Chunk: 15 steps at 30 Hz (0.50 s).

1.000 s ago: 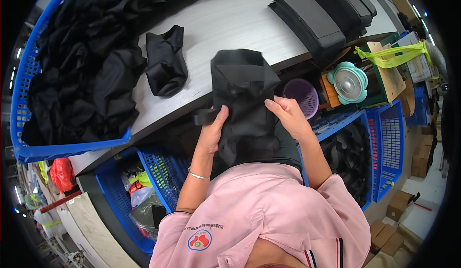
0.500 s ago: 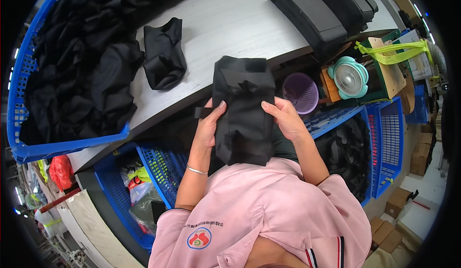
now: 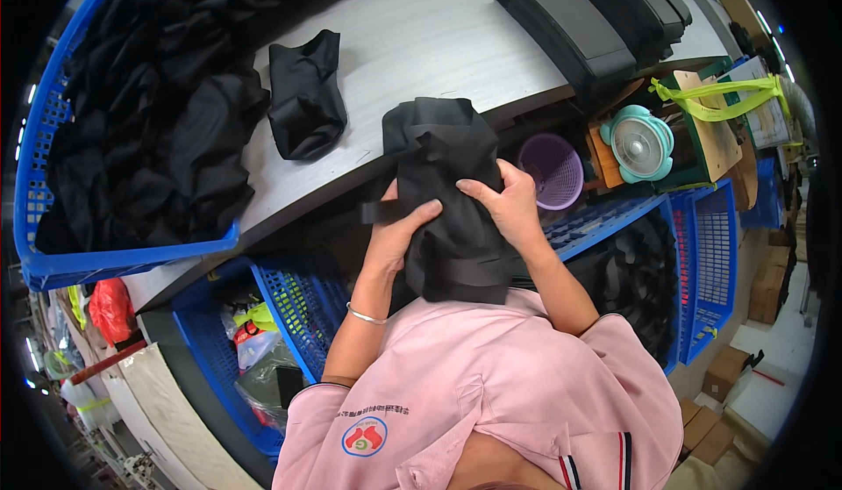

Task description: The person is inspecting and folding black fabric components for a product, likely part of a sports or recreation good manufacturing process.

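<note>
A black fabric pouch (image 3: 452,244) hangs between my hands, above my lap and just off the table's near edge. My left hand (image 3: 396,231) grips its left side, thumb pressed flat on the cloth and fingers hidden behind. On the right side my right hand (image 3: 509,205) pinches it the same way, thumb on top. A short black strap (image 3: 379,213) sticks out past my left hand. The cloth is creased near both thumbs. On the table lies a similar black pouch (image 3: 305,95), crumpled, touched by neither hand.
A blue basket (image 3: 132,266) heaped with black fabric pieces (image 3: 167,130) fills the table's left. Stacked black panels (image 3: 579,29) lie far right on the table (image 3: 412,34). Below are a purple bin (image 3: 553,171), a turquoise fan (image 3: 636,142) and more blue baskets (image 3: 706,253).
My thumbs have slid inward over the pouch, and its cloth has bent and wrinkled. Its top edge has shifted slightly left, its lower edge slightly right.
</note>
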{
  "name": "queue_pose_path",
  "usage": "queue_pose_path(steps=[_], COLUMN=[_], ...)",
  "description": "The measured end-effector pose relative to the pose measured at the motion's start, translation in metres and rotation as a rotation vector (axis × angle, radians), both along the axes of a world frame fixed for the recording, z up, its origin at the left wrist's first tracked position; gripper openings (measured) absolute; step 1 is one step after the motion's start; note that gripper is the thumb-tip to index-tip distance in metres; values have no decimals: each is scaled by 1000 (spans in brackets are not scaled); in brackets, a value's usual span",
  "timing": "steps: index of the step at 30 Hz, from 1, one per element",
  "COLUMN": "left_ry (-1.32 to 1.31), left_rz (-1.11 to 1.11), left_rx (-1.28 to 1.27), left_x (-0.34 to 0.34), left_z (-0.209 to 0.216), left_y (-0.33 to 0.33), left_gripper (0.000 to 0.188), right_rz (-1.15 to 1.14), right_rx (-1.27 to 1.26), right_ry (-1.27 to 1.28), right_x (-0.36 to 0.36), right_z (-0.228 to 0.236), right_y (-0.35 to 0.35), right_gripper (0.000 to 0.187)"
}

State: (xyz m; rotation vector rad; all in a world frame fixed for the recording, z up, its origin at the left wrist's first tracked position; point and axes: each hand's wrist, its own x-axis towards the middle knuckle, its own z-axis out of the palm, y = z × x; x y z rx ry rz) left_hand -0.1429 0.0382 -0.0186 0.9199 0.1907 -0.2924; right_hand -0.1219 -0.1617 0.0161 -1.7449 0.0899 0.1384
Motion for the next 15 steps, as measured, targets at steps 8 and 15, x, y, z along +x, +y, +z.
queue_pose_path(steps=[8,15], left_ry=[-54,-170], left_rz=[155,-2], left_rx=[242,289], left_x=[9,14], left_z=[-19,10], left_y=[21,40], left_gripper=[47,42], right_rz=[-161,292], right_rx=[-78,-860], right_ry=[-289,-685], right_x=[-1,30], right_z=[22,74], right_y=[-6,-33], right_gripper=[45,33])
